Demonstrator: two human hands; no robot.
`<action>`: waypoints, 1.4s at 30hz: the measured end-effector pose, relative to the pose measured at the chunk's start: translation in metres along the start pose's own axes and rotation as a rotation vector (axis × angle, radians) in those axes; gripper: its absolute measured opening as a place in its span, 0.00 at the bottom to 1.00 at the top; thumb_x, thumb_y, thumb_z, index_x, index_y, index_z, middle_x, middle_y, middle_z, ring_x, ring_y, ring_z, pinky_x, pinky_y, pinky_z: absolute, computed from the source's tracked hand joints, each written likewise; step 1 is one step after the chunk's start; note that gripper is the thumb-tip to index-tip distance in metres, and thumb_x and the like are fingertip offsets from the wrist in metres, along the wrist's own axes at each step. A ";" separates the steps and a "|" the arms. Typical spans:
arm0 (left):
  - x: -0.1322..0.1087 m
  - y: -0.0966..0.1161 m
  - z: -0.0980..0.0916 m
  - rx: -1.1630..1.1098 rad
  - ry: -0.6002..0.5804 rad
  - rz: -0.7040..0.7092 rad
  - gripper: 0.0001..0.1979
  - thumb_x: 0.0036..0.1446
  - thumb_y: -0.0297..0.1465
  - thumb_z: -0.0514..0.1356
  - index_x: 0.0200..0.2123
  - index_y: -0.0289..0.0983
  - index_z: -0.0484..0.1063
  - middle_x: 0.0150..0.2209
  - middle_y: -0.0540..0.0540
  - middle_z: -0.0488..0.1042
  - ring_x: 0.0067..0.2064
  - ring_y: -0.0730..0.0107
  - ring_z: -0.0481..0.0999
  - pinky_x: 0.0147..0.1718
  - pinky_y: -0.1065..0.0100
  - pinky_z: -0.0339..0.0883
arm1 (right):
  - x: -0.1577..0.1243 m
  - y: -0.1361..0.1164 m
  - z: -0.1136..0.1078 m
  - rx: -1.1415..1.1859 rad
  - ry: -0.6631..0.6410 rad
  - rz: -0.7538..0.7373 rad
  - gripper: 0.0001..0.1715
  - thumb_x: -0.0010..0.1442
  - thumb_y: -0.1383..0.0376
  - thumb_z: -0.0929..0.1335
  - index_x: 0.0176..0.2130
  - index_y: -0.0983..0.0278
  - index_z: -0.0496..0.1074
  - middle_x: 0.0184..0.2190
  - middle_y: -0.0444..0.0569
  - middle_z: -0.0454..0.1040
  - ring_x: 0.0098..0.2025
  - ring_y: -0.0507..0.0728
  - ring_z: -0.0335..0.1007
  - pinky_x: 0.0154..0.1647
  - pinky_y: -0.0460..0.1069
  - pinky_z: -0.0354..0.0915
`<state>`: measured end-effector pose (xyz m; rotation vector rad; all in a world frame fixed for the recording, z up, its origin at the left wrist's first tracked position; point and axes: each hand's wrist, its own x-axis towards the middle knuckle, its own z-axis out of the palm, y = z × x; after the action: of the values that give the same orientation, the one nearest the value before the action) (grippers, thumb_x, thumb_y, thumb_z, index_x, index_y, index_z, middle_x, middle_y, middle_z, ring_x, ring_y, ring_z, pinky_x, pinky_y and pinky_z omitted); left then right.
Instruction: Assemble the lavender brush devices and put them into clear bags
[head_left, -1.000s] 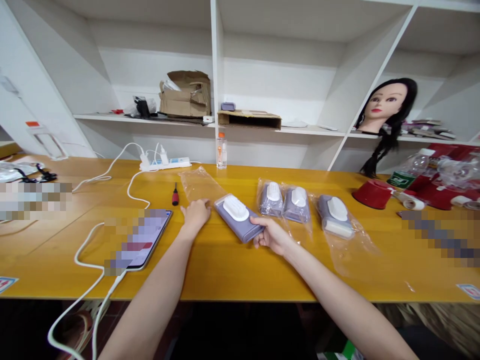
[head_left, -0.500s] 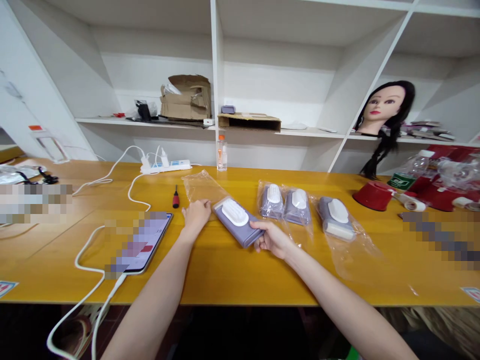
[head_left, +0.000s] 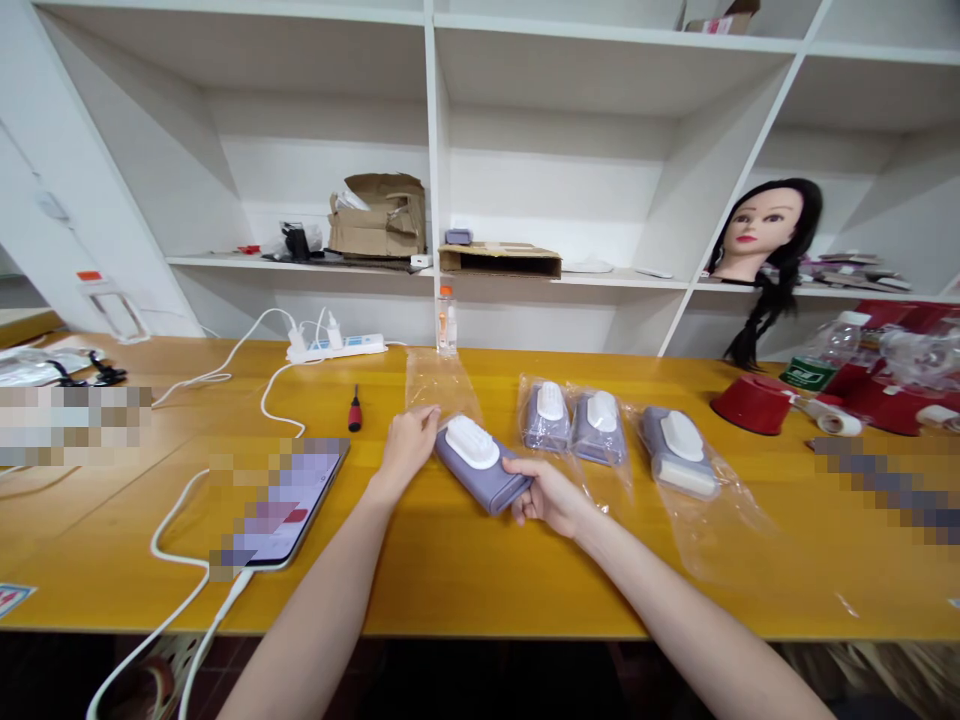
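Observation:
My right hand point(head_left: 551, 497) grips the near end of a purple-grey rounded block with a white oval piece point(head_left: 484, 465) on top, thumb above and fingers below. The block is tilted, its far end pointing up and left. Beside that far end, my left hand point(head_left: 409, 445) is closed, its fingertips pinching the edge of a clear plastic bag point(head_left: 442, 383) lying on the table. Exactly how the fingers grip the film is partly hidden. To the right lie three similar blocks in clear bags: one point(head_left: 547, 415), a second beside it point(head_left: 598, 428) and a third point(head_left: 681, 450).
A charging phone point(head_left: 296, 505) and a red-black screwdriver point(head_left: 355, 410) lie left. Behind are a power strip point(head_left: 337, 347) and a small clear bottle point(head_left: 447, 322). Red cups point(head_left: 752, 404) and a plastic bottle point(head_left: 825, 355) stand right. White shelves back the wooden table point(head_left: 510, 590).
The block's far end has come nearer my left fingertips. The bag film beyond it has shifted right and lies straighter. The camera view has tilted slightly upward.

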<state>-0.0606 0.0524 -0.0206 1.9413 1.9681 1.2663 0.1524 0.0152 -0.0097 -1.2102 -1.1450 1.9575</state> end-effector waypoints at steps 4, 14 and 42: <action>-0.001 0.003 0.000 -0.047 0.000 0.045 0.17 0.58 0.35 0.49 0.42 0.39 0.76 0.44 0.44 0.76 0.48 0.62 0.73 0.48 0.67 0.62 | 0.000 0.000 0.001 -0.013 0.001 -0.016 0.11 0.57 0.62 0.64 0.34 0.69 0.68 0.17 0.45 0.74 0.11 0.49 0.65 0.11 0.41 0.57; -0.004 0.011 -0.004 -0.058 -0.034 0.043 0.17 0.58 0.37 0.49 0.38 0.40 0.77 0.39 0.44 0.78 0.42 0.59 0.76 0.40 0.65 0.65 | 0.000 0.002 0.002 -0.061 0.021 -0.038 0.10 0.56 0.63 0.65 0.37 0.67 0.67 0.17 0.43 0.74 0.12 0.48 0.65 0.11 0.40 0.54; -0.007 0.008 0.006 -0.298 0.084 0.278 0.14 0.58 0.33 0.51 0.40 0.38 0.76 0.44 0.44 0.76 0.48 0.64 0.73 0.51 0.61 0.63 | 0.002 0.008 0.008 -0.150 -0.030 -0.167 0.15 0.55 0.59 0.67 0.38 0.66 0.63 0.18 0.42 0.71 0.12 0.49 0.67 0.09 0.38 0.48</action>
<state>-0.0493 0.0483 -0.0231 2.0842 1.4695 1.6231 0.1441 0.0097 -0.0154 -1.1236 -1.3835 1.7968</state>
